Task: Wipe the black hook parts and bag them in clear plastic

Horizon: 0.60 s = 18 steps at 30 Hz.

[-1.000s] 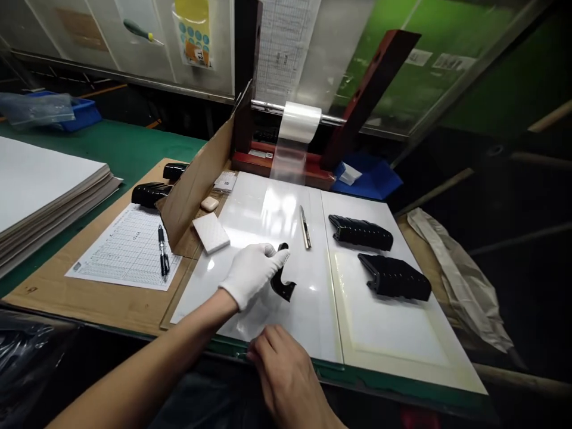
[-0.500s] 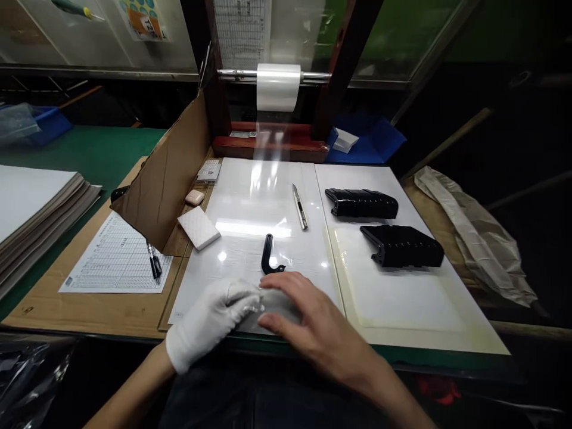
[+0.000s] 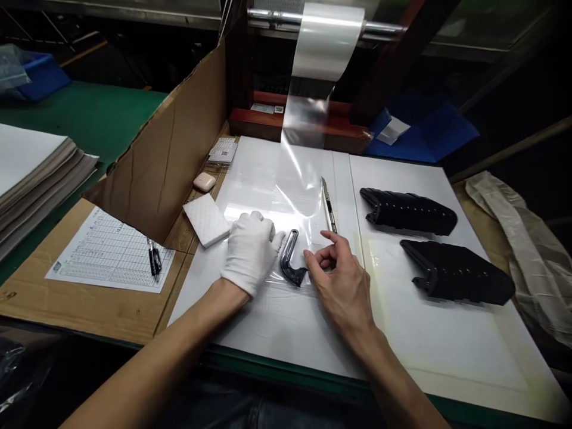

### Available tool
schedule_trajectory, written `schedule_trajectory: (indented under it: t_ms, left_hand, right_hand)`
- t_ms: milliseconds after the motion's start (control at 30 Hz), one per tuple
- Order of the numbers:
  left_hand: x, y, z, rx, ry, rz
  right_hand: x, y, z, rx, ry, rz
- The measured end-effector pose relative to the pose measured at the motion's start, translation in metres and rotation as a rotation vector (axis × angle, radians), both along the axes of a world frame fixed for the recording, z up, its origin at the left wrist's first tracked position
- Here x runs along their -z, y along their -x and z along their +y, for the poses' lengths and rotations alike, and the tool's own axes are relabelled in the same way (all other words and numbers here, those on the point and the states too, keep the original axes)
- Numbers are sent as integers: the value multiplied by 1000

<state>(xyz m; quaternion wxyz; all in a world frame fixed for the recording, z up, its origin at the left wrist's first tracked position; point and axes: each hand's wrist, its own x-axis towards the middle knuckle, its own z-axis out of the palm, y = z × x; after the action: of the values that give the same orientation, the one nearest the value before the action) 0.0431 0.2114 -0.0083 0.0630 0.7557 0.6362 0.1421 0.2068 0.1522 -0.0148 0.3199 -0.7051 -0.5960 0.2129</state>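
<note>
A small black curved part lies on the white board under clear film that runs down from a roll at the back. My left hand, in a white glove, has its fingers curled and presses the film down just left of the part. My bare right hand sits just right of the part. Its thumb and fingers are pinched at the film's edge, and the index finger points up toward a slim utility knife.
Two black ribbed parts lie on the right board. A white block, an earbud case and a cardboard flap stand to the left, beside a printed form with pens. Stacked white sheets are at far left, and a crumpled bag at far right.
Both hands have moved from the board's near edge up to either side of the black part. The film now lies over the part. The view has moved closer.
</note>
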Motion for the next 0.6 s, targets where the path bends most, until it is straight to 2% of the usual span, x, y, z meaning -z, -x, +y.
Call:
schedule_trajectory:
  t_ms: [100,200,333,400,467,500,533,600]
  left_hand:
    - [1,1,-2,-32,-39,69]
    - [0,12,-19,-1,-89,118]
    - [1,39,-57,2,-186,159]
    - [-2,41,-76,-4,-261,53]
    - [-11,25,-92,50,-258,-225]
    - [-17,9,-97,93,-174,-393]
    - [-23,-12,-100,135,-19,-553]
    - [-34,-63,-100,194,438,-746]
  right_hand:
    - [2,-1,0,-37,-54,-63]
    - [-3,-10,-10,-94,-82,-92]
    - [-9,-37,-56,-18,-152,-28]
    - [-5,-52,-87,87,-222,68]
    - [3,-63,-113,258,-297,167]
    - [8,-67,-123,353,-329,196]
    - [13,-70,-129,439,-355,217]
    - [21,-73,-135,552,-381,240]
